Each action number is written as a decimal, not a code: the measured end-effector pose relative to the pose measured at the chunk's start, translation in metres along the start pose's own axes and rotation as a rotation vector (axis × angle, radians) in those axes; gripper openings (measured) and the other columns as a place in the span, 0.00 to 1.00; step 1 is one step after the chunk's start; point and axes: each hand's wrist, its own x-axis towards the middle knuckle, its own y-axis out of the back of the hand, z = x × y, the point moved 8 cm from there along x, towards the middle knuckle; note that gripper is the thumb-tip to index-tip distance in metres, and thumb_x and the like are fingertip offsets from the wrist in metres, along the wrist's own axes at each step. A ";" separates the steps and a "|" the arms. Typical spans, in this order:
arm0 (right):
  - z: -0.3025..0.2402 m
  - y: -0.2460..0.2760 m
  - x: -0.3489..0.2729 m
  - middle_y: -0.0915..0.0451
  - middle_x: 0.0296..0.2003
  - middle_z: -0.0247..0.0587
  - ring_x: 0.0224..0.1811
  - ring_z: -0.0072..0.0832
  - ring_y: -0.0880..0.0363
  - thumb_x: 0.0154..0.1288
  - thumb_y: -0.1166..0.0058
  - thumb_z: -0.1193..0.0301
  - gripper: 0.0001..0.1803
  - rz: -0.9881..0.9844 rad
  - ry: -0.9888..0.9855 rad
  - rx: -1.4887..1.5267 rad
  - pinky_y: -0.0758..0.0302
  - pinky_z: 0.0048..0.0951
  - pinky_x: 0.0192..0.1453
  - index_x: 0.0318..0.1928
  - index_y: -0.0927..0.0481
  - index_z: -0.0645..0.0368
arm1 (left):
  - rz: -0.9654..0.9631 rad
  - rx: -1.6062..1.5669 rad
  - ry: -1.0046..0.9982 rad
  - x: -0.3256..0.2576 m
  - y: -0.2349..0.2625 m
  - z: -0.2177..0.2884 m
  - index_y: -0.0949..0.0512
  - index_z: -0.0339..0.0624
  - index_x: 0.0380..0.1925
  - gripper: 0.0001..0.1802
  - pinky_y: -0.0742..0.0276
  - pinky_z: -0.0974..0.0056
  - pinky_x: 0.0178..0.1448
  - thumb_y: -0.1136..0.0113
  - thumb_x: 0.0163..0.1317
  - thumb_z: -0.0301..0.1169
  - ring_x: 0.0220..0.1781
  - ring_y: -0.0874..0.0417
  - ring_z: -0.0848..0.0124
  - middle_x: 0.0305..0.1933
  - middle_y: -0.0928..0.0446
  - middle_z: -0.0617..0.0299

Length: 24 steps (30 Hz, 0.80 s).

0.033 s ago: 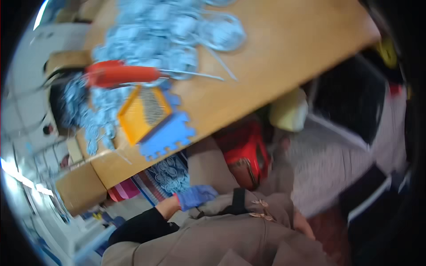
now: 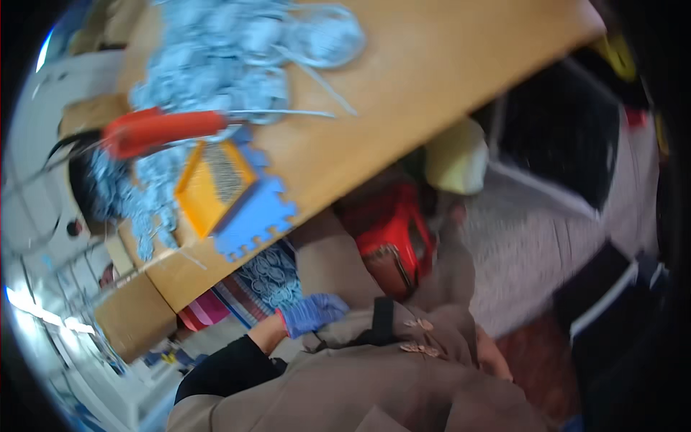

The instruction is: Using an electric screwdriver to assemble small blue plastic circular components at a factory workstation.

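My left hand (image 2: 315, 315), in a blue glove, rests low at the brown garment over my lap; its fingers are blurred. Of my right arm (image 2: 493, 358) only a strip of bare skin shows beside the garment, the fingers hidden. Neither hand touches the table. On the wooden table (image 2: 432, 79) lies a heap of pale blue coiled cords (image 2: 216, 54). An orange-red tool (image 2: 165, 133) with a thin metal shaft and dark cable appears in front of it. A yellow tray (image 2: 191, 191) holding small grey pieces sits on a blue jigsaw-edged foam mat (image 2: 255, 216).
Below the table edge are more blue coils (image 2: 270, 277) beside striped cloth, a red bag (image 2: 396, 237) and a pale yellow container (image 2: 457, 158). A dark open bin (image 2: 558, 133) stands to the right. A cardboard box (image 2: 133, 320) adjoins the table's left end.
The view has shifted slightly, so the tabletop things appear farther left. My left hand stays at the garment, and nothing has visibly been picked up or put down.
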 end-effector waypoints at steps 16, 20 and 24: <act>-0.160 0.112 0.249 0.19 0.33 0.47 0.36 0.40 0.19 0.61 0.41 0.71 0.10 0.882 0.307 0.000 0.24 0.33 0.42 0.40 0.22 0.62 | 0.368 0.690 0.168 0.451 0.253 -0.068 0.23 0.42 0.52 0.18 0.24 0.60 0.51 0.42 0.63 0.35 0.44 0.18 0.61 0.43 0.19 0.51; -0.192 0.113 0.347 0.20 0.33 0.47 0.39 0.45 0.20 0.60 0.44 0.65 0.11 0.751 0.459 -0.022 0.24 0.43 0.43 0.39 0.22 0.58 | 0.201 0.856 0.235 0.526 0.271 -0.083 0.23 0.42 0.52 0.18 0.23 0.59 0.50 0.42 0.63 0.36 0.44 0.18 0.61 0.42 0.19 0.51; -0.176 0.080 0.379 0.22 0.33 0.45 0.40 0.46 0.22 0.61 0.43 0.64 0.11 0.592 0.393 -0.055 0.25 0.44 0.45 0.39 0.24 0.56 | 0.066 0.938 0.253 0.598 0.246 -0.111 0.23 0.42 0.51 0.18 0.23 0.59 0.49 0.42 0.63 0.36 0.44 0.18 0.60 0.42 0.19 0.51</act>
